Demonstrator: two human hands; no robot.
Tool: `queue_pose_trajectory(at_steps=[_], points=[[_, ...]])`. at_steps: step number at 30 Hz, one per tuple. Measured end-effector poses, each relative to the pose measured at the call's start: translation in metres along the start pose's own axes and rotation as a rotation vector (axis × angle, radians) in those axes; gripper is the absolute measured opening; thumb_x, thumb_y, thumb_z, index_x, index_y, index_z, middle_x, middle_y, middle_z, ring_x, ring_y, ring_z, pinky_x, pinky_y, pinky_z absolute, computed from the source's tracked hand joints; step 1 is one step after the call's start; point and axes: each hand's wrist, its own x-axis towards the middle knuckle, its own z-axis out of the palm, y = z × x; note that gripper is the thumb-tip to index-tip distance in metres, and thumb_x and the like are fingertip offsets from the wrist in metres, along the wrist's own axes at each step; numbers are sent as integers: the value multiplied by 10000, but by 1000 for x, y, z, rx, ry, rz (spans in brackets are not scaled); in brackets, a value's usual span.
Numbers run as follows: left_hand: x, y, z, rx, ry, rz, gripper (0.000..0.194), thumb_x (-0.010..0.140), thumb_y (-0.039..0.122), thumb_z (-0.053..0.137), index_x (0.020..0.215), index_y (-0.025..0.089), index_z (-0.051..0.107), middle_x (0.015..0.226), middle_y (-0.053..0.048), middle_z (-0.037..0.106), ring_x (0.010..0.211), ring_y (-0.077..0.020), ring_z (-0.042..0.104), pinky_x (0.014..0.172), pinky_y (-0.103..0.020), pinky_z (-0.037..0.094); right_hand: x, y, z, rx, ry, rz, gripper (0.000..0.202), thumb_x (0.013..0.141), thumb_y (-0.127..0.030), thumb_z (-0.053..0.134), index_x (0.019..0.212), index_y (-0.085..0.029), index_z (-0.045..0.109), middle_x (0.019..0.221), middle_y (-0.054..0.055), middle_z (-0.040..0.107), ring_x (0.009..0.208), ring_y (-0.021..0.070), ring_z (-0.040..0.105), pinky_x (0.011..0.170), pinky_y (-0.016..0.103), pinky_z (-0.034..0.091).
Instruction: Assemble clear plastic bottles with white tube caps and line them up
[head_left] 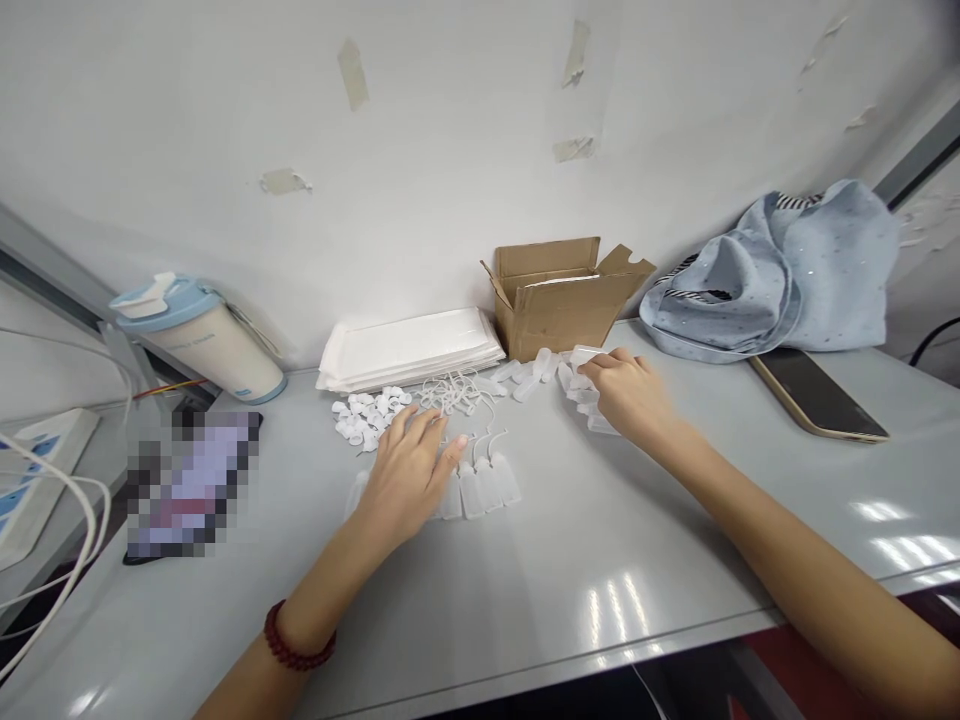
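My left hand [405, 480] is spread flat, palm down, over a row of small translucent plastic sleeves [487, 485] with thin cords at their tops. It hides part of that row. Just beyond its fingertips lie a pile of small white plastic caps [367, 415] and a tangle of white cords [454, 390]. My right hand [630, 395] has its fingers pinched on a translucent plastic sleeve [586, 354], above a loose heap of similar sleeves [536, 372] in front of the cardboard box.
An open cardboard box [566, 315] and a stack of white padded sheets [409, 345] stand against the wall. A tumbler [206, 335] and a blurred phone [199, 480] are at left. A blue cloth bag [787, 270] and another phone [817, 395] lie at right.
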Motion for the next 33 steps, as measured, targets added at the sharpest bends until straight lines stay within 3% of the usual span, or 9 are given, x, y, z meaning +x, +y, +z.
queue_pose_trajectory(at_steps=[7,10,13,16,20,24,33], points=[[0,5,-12,-123,100,-48,470,961,431,318,1219,122,562,1300,-127,537,1275,-285,377,1071,-491,332,-3,-12,0,79,158,-23,358,798,28,445,1070,-107,633,1096,153,655,1006,302,559,766,382,408],[-1,11,-19,-394,158,-117,413,926,437,428,1210,183,587,1342,-83,528,1291,-257,410,1077,-446,351,-11,-27,-5,281,242,-132,287,851,-38,456,1076,-116,617,1081,148,656,1016,284,580,800,396,451],[-5,18,-23,-785,90,-150,323,910,395,497,1164,248,633,1342,-26,554,1298,-236,437,1085,-401,364,-23,-46,-11,679,296,-252,233,874,-100,491,1079,-141,593,1042,122,665,937,233,631,789,374,503],[-9,23,-22,-1058,-19,-155,298,909,344,525,1173,266,641,1352,-7,557,1314,-231,431,1104,-381,353,-35,-63,-16,908,205,-243,198,873,-150,540,1065,-143,588,973,101,686,890,211,658,782,369,531],[-13,27,-16,-1174,-93,-166,343,901,305,540,1235,266,605,1423,-9,491,1344,-247,398,1129,-402,328,-43,-75,-19,1056,74,-203,236,863,-177,564,1096,-146,576,1026,107,692,919,212,673,814,387,541],[-15,26,-12,-1194,-124,-109,394,905,291,530,1298,285,551,1486,-3,403,1355,-272,381,1116,-436,361,-43,-77,-20,1124,-11,-172,260,864,-194,559,1123,-164,559,1072,111,681,970,218,668,853,403,530],[-19,36,-19,-1059,-127,-3,412,896,298,551,1307,275,539,1466,-16,417,1364,-243,369,1143,-416,319,-44,-78,-20,1149,-102,-97,419,875,-211,536,1282,-157,455,1050,123,653,927,215,659,848,427,513]])
